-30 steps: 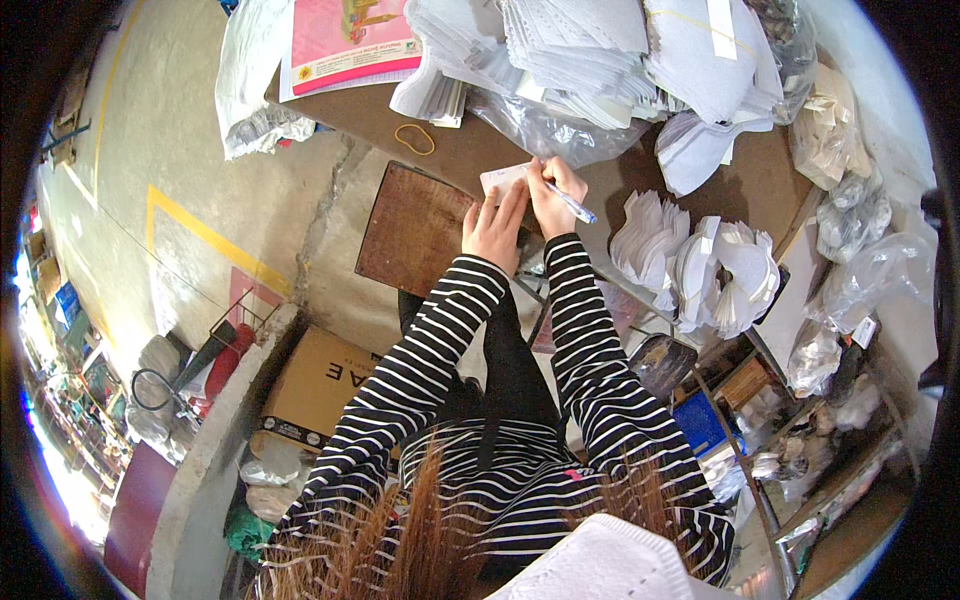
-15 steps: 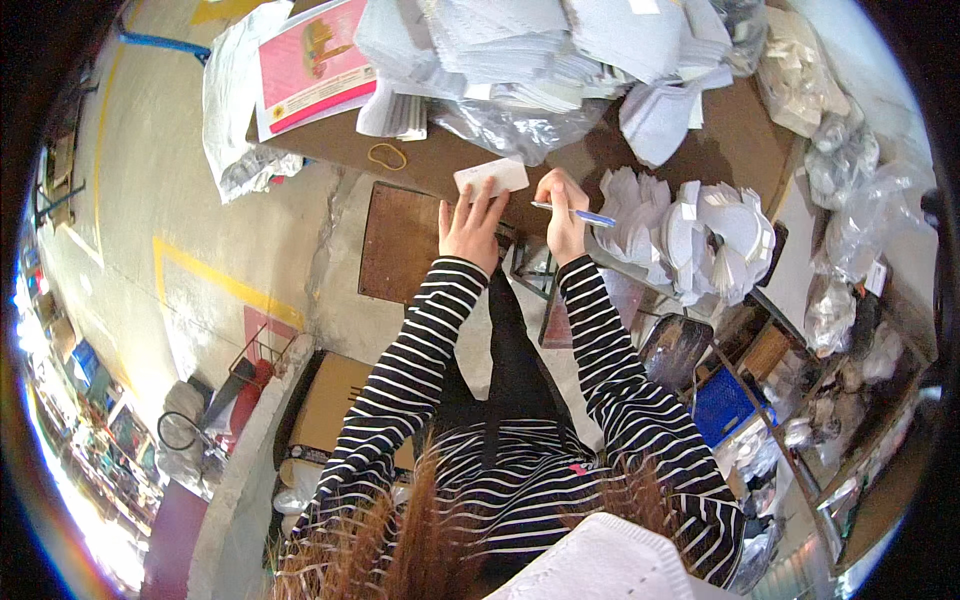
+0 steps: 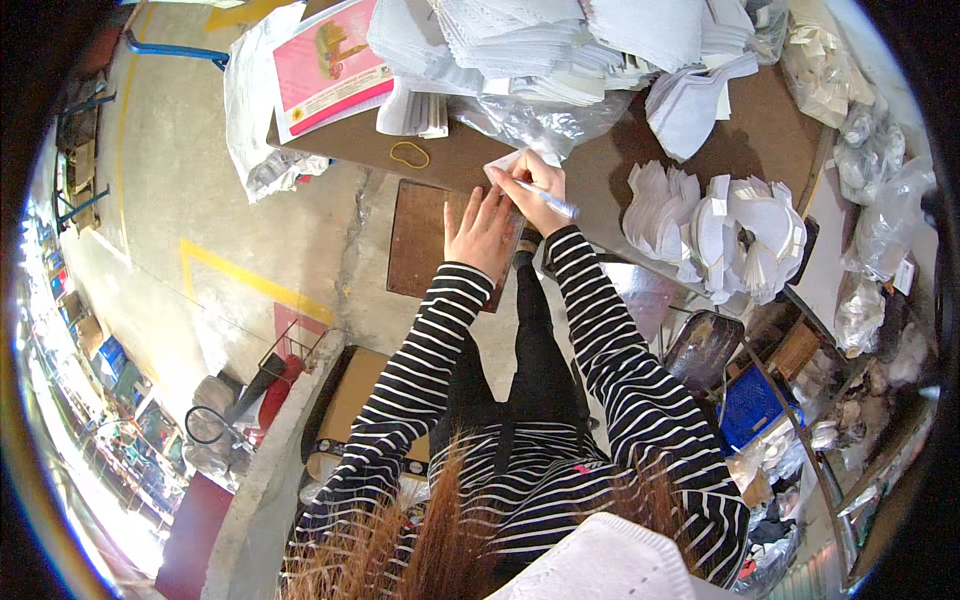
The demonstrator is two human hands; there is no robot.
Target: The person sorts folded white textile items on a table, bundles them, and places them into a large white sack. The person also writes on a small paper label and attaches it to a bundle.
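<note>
At the near edge of the brown table (image 3: 340, 140), my right hand (image 3: 541, 192) is closed round a blue-and-white pen (image 3: 563, 207). The pen's rear end points to the lower right, and its tip is hidden by my fingers. Under that hand lies a small white card (image 3: 503, 162), mostly covered. My left hand (image 3: 480, 232) lies flat just left of it, fingers stretched out and apart, fingertips by the card's near edge. Whether those fingertips touch the card is hard to tell. A yellow rubber band (image 3: 409, 154) rests on the table to the left.
Stacks of white shaped sheets (image 3: 520, 40) fill the table's back, with clear plastic (image 3: 550, 118) beneath them. Bundled white pieces (image 3: 745, 240) stand at the right. A pink printed sheet (image 3: 330, 65) lies back left. Below the table are a brown stool (image 3: 430, 240) and a blue crate (image 3: 755, 408).
My right hand has moved left onto the card with the pen, now covering most of it. The whole view has shifted slightly, so the table appears farther right.
</note>
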